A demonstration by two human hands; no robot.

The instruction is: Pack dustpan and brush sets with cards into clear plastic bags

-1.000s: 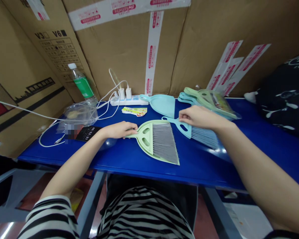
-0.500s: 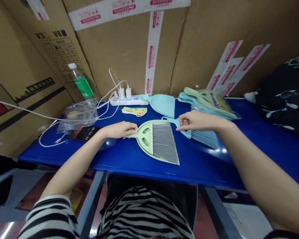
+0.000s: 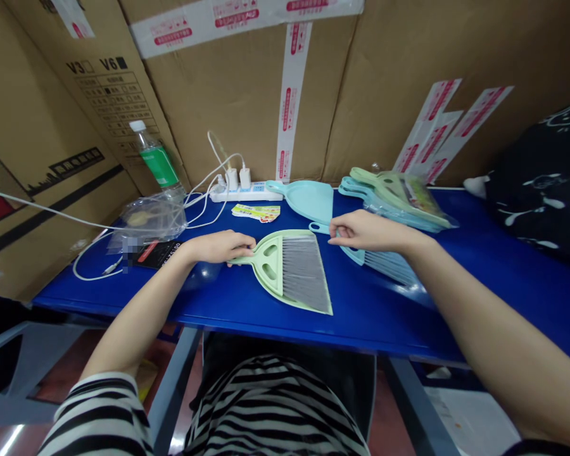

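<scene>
A light green dustpan [image 3: 331,305] lies on the blue table with a matching green brush [image 3: 304,269] nested in it, its grey bristles pointing right. My left hand [image 3: 225,247] is closed round their handles at the left end. My right hand [image 3: 354,229] is over the handle of a light blue brush [image 3: 387,265], fingers curled and tips together. It covers the middle of that handle; the ring end shows to its left. Whether the fingertips grip anything is hidden. Behind lies a light blue dustpan [image 3: 308,199], handle to the left.
Bagged dustpan sets [image 3: 403,196] are piled at the back right, near a black patterned bag [image 3: 541,183]. A white power strip [image 3: 251,192] with chargers and cables, paper labels [image 3: 256,213], a bottle [image 3: 158,161], clear plastic bags [image 3: 147,218] and a phone [image 3: 156,253] occupy the left. Cardboard stands behind.
My left hand has drawn the green dustpan and brush slightly left. My right hand has also shifted a little left, while the light blue brush stays in nearly the same place.
</scene>
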